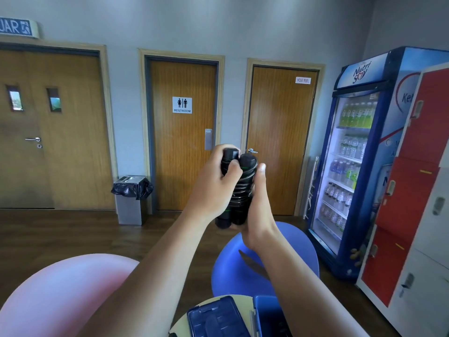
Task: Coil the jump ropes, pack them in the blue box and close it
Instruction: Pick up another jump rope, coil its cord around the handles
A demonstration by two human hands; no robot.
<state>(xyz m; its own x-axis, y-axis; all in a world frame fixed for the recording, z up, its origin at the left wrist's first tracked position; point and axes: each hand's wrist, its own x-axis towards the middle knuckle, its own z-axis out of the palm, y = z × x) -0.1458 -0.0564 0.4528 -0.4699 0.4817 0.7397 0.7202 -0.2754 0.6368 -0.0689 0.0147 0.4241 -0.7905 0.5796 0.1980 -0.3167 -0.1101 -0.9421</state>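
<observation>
Your left hand (213,188) and right hand (258,215) both gripped the wound jump rope (240,190); it needed a taut wrap and a tucked end before the blue box (266,312).

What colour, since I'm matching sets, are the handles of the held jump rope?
Black with thin green bands, on the cord-wrapped jump rope handles; head view.

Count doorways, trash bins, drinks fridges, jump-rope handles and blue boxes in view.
doorways: 3
trash bin: 1
drinks fridge: 1
jump-rope handles: 2
blue box: 1
total: 8
</observation>
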